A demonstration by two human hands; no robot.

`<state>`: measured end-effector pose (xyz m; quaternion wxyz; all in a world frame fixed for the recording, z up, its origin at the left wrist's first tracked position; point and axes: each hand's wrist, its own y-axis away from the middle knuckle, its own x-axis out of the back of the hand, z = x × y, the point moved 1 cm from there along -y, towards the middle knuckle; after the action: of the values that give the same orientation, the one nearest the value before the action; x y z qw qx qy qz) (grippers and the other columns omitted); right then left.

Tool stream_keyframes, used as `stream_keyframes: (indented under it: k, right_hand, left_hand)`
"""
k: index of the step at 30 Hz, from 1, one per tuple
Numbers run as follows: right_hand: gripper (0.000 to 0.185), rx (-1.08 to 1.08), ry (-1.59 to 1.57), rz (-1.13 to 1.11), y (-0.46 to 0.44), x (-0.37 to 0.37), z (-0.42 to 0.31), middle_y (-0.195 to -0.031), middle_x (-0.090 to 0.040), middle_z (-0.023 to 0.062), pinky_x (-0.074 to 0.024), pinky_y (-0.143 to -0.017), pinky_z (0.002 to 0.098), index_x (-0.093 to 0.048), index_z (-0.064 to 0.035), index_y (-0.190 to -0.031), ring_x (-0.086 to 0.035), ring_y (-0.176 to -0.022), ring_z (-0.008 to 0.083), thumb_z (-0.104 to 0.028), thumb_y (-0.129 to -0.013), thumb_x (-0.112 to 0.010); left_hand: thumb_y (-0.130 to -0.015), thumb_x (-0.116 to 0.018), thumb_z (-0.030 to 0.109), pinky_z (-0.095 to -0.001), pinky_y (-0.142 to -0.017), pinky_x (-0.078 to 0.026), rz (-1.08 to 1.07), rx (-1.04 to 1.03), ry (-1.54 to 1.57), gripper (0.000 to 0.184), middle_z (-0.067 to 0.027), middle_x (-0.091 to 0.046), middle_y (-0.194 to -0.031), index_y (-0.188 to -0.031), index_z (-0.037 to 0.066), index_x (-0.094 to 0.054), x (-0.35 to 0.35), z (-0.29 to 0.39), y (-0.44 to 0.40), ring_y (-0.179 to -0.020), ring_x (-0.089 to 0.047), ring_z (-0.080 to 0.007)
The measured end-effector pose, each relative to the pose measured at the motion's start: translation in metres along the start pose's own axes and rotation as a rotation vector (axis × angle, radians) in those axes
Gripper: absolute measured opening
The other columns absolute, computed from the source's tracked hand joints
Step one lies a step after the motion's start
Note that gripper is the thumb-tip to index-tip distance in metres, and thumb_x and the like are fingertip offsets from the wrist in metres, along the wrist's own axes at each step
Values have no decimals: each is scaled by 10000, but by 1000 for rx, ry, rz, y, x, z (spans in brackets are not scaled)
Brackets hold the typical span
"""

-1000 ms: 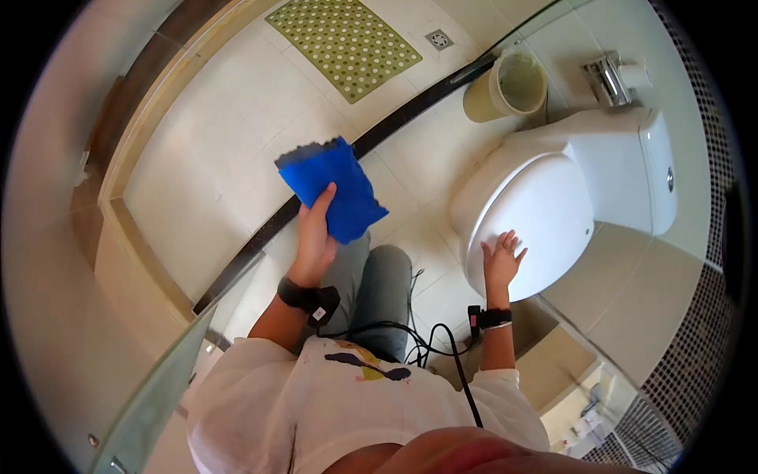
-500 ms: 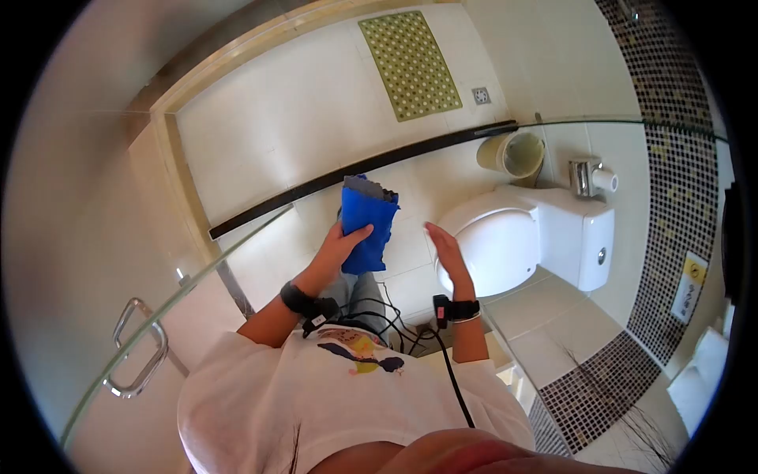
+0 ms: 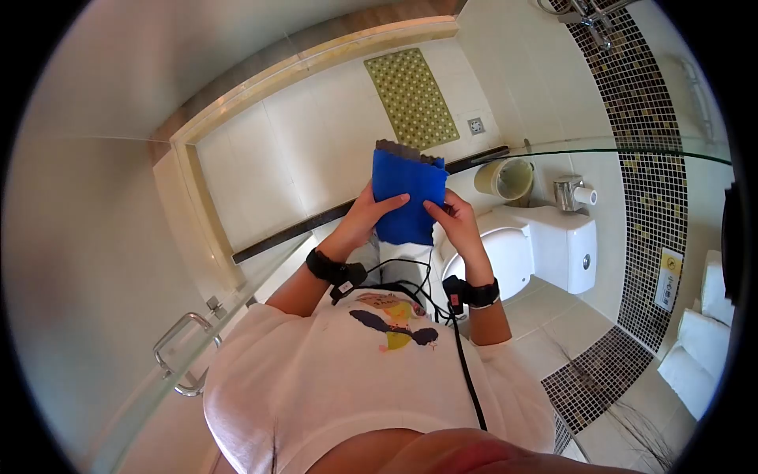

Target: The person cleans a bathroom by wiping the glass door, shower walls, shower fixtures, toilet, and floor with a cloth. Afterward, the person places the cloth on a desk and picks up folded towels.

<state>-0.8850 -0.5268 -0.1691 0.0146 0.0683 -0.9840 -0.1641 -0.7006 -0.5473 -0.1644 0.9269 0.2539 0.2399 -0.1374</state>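
The blue cloth [image 3: 408, 186] should handle as light and soft, limp enough to fold or droop at its free corners, with little risk of breaking; its matte face looks more grippy than slippery, though that is a judgement by eye. The side edges just below mid-height seem the best places to take hold, thumb in front and fingers behind, and both hands are there: the left hand [image 3: 365, 217] is clamped on the left edge, its thumb flat across the front and its fingers hidden behind, while the right hand [image 3: 459, 225] pinches the right edge, thumb on the face. The cloth is held up a little above the centre of the frame. It looks folded or layered, plain bright blue in front, with a dark grey layer [image 3: 395, 148] showing along the top and wavy, notched edges.
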Motion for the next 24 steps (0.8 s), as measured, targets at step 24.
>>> stream_keyframes:
  k: [24]
  right_hand:
    - [387,928,802,-547,-171,-72,-148,-1015,-603,85,-444,-648,302,-541,-85,-1164,-576,-843,247,-208,-798,-574]
  left_hand:
    - [-897,-234,526,-386,-902,-411,379,-213,479,591,-137,-505,-1171,-1222,64,-410,47,91,-96,-1072,-498,-243]
